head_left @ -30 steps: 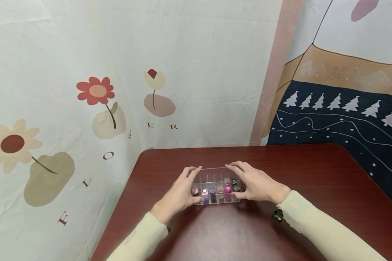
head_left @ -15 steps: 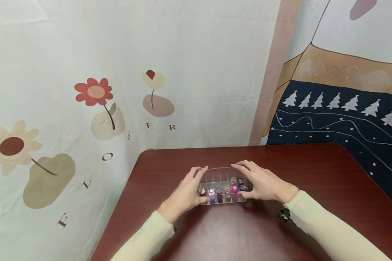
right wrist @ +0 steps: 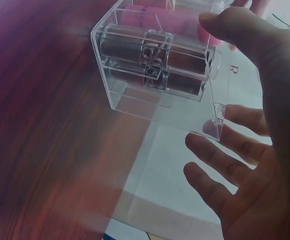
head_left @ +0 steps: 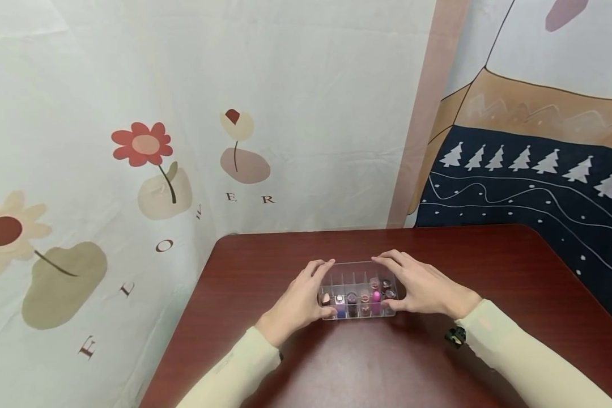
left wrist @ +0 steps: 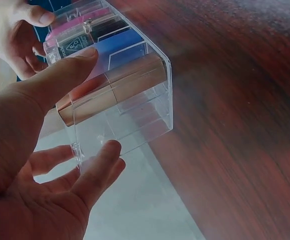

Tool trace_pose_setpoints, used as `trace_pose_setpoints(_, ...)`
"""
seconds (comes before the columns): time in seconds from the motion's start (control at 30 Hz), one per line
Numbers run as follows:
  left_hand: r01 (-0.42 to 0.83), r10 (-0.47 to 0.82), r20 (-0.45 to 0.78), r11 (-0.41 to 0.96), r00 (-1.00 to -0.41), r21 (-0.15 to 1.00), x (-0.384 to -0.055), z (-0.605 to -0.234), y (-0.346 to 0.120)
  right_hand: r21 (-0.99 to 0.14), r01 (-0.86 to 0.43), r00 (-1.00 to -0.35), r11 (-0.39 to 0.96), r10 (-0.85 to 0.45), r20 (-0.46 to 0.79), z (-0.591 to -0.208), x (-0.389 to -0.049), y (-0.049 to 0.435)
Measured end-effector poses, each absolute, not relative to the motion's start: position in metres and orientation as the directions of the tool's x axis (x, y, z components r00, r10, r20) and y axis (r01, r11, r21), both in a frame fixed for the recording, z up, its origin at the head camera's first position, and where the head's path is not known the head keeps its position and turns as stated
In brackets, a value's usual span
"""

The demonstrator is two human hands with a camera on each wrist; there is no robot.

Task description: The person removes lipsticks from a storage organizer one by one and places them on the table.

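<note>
A clear plastic lipstick organizer (head_left: 351, 262) with divided compartments is held at its two ends above the red-brown table. My left hand (head_left: 298, 297) grips the left end, thumb at the near side and fingers at the far side. On the right end, my right hand (head_left: 428, 286) grips in the same manner. Several lipstick tubes stand in it, mostly in the near row. The left wrist view shows a copper tube (left wrist: 135, 82) and a blue one (left wrist: 116, 50) near my left thumb. Close to my right thumb are two clear-and-dark tubes (right wrist: 185, 57) and a pink one (right wrist: 170, 21).
The red-brown table (head_left: 367, 368) spreads out all around the hands. Behind it hangs a pale cloth (head_left: 326, 113) printed with flowers and letters. A dark blue cloth panel (head_left: 530, 187) with white trees is at the right. A dark wrist device (head_left: 455, 336) sits at my right cuff.
Both hands have carried the organizer a short way to the right across the table, keeping the same grip. The tubes stay in their compartments.
</note>
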State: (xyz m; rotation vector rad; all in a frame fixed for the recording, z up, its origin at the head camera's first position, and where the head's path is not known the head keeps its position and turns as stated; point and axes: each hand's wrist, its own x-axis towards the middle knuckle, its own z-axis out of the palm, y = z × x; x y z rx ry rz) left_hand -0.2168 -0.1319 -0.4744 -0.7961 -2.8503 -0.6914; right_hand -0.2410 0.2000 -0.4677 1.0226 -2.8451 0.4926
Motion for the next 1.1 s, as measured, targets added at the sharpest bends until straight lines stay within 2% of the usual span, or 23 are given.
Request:
trace_pose_setpoints(0.37, 0.510, 0.480, 0.184, 0.755, -0.858, 0.411, -0.221, -0.476, -0.129, -0.242, -0.661, -0.751, 0.711, -0.623, 0.219, -0.468, -0.238, 0.207)
trace_pose_setpoints(0.7, 0.492, 0.471, 0.161, 0.764, -0.867, 0.417, -0.220, -0.476, -0.127, -0.264, -0.686, -0.728, 0.678, -0.643, 0.240, -0.458, -0.242, 0.212)
trace_pose_setpoints(1.1, 0.523, 0.483, 0.205, 0.752, -0.852, 0.401, -0.222, -0.476, -0.127, -0.175, -0.795, -0.604, 0.581, -0.731, 0.317, -0.447, -0.254, 0.207)
